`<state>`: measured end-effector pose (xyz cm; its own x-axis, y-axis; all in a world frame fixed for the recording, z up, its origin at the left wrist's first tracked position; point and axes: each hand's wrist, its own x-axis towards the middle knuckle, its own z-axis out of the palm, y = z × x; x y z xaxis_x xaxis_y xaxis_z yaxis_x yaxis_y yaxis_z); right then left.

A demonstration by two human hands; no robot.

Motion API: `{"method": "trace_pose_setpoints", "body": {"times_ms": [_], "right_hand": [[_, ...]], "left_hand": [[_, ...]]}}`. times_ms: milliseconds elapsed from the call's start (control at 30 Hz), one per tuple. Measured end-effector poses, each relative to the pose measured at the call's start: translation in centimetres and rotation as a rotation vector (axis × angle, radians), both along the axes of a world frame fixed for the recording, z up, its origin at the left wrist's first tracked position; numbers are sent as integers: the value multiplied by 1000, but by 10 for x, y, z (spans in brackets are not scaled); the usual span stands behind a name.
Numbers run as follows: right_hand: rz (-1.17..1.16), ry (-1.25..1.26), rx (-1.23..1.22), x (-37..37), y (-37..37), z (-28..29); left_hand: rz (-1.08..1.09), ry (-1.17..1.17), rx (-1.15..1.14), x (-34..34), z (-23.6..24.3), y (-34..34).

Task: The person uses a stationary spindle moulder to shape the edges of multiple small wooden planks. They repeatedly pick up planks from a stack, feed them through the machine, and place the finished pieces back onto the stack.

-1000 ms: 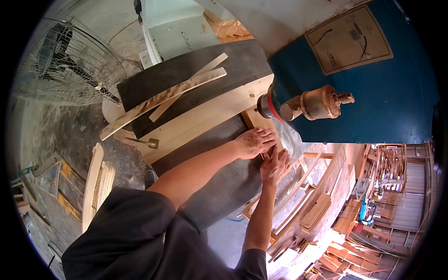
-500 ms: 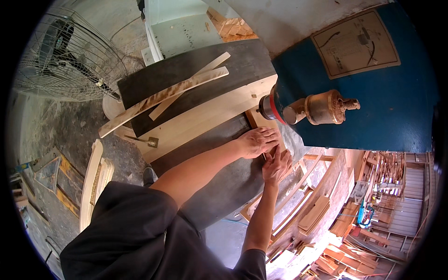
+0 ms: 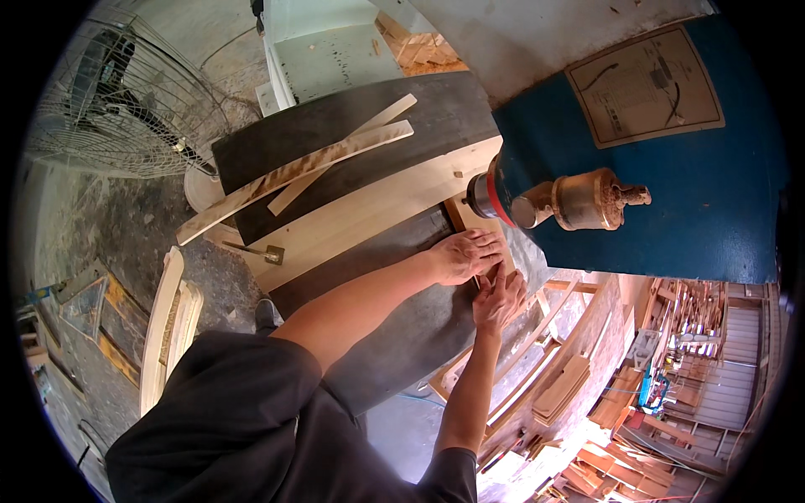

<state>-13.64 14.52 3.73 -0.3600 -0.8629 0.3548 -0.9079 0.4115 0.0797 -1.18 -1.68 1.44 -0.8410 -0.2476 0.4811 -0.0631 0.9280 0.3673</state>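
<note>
Left hand (image 3: pixel 465 256) flat and right hand (image 3: pixel 499 298) fingers curled, pressing thin wood strip (image 3: pixel 470 226) at dark machine table (image 3: pixel 402 335) right edge, below rectangular beige label (image 3: pixel 646 84) on blue housing (image 3: pixel 721 210)

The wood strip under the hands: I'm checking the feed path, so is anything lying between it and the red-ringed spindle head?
Nothing visible does. The left hand and right hand press the wood strip, whose far end already reaches the spindle head. The loose slats lie well aside.

Hands (image 3: pixel 482 277) hemmed by spindle (image 3: pixel 579 199) and blue housing (image 3: pixel 671 193); dark table (image 3: pixel 402 335) open leftward.
</note>
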Motion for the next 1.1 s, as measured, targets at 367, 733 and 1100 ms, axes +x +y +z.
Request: {"method": "trace_pose_setpoints", "body": {"times_ms": [367,733,1100], "right_hand": [[3,-6,-5,-4,-1,-1],[-5,-12,-6,-7,-3,0],[2,-22,-21,-10,-4,-1]], "left_hand": [[4,-2,-29,-4,-1,-1],[4,7,-28,-7,0,-3],[-1,-24,0,-8,2,-3]]}}
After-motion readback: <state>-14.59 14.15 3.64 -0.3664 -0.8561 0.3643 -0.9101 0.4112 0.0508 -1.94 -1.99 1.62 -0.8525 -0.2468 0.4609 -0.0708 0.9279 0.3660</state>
